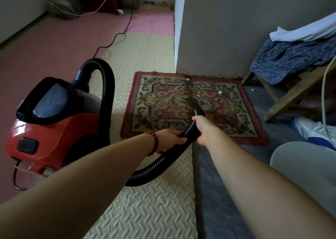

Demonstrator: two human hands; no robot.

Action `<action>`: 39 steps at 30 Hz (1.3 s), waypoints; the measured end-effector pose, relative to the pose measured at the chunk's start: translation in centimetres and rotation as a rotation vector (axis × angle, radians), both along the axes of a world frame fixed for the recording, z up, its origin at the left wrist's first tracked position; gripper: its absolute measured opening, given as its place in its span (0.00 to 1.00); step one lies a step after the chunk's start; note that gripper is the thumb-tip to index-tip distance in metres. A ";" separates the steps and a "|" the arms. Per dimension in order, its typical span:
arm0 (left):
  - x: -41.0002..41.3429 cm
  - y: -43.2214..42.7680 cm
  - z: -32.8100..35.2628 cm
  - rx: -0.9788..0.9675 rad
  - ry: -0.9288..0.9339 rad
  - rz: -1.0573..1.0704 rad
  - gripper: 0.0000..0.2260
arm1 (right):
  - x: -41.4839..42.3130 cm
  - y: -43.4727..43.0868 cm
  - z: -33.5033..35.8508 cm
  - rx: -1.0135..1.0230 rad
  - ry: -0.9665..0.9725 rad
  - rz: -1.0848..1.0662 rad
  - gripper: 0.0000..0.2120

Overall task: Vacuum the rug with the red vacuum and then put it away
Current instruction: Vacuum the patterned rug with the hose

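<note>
Both hands grip the black corrugated hose (160,164): the left hand (171,138) behind, the right hand (202,129) nearer the hose mouth (198,110), which points down at the middle of the patterned rug (163,100); contact with the pile cannot be confirmed. Steer with the right hand, let the left carry the slack, and work in overlapping passes toward the white scraps (220,92) near the far edge. Avoid kinking the hose or tugging the red vacuum (54,129), which stands on the foam mat (145,211) just left of the rug.
</note>
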State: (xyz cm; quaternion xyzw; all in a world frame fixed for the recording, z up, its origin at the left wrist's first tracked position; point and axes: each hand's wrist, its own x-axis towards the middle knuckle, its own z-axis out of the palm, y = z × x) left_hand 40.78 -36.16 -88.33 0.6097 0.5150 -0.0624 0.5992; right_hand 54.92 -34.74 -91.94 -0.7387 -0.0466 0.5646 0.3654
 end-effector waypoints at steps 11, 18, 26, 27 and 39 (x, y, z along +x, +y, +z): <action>-0.2 1.3 0.0 0.126 -0.028 0.132 0.19 | -3.4 1.2 -0.2 0.043 -0.005 0.109 0.25; 0.0 0.9 0.0 0.100 -0.155 0.223 0.16 | -3.1 1.8 0.1 0.075 -0.111 0.012 0.24; 0.0 1.3 -0.1 0.178 -0.200 0.153 0.26 | -2.1 1.9 0.7 0.126 -0.143 -0.108 0.26; 0.2 1.3 0.0 0.188 -0.206 0.150 0.26 | -2.0 1.9 0.8 0.140 -0.145 -0.122 0.27; 0.5 2.4 -1.0 0.270 -0.100 0.077 0.24 | -2.8 2.0 -1.0 0.102 -0.062 -0.049 0.27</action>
